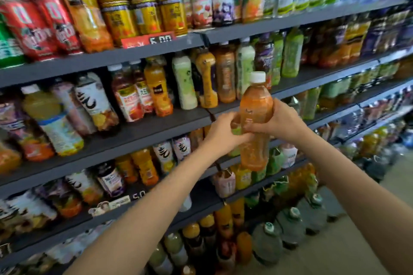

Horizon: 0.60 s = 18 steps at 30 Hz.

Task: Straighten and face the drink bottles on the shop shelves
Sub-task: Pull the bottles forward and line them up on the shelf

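We hold an orange bottle (254,123) upright before the shelves (134,127), left hand (223,131) and right hand (281,120) gripping its middle, fingers curled. A price tag (148,40) reads 5.00; its label is illegible.

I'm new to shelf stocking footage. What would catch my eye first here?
An orange drink bottle with a white cap, held upright in front of the shelves, gripped by both the left hand and the right hand. Behind it, dark shelves packed with colourful bottles fill the view.
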Tool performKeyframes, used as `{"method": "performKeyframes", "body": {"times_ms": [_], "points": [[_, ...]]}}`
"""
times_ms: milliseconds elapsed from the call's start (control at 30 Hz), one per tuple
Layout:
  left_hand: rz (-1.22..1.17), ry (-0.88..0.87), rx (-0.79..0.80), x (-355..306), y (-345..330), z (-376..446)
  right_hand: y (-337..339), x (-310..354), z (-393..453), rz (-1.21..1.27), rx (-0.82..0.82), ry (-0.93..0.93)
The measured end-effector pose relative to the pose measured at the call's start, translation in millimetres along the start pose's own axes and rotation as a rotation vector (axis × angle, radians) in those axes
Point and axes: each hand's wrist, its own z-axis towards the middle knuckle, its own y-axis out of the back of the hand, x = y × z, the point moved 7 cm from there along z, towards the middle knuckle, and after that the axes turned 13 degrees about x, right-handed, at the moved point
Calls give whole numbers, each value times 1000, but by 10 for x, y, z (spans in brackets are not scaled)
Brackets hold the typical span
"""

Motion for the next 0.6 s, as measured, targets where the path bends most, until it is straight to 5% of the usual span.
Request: {"method": "performKeyframes", "body": {"times_ms": [600], "points": [[-51, -51, -294, -542, -394, 2962, 2086, -1970, 1609, 75, -215, -30]]}}
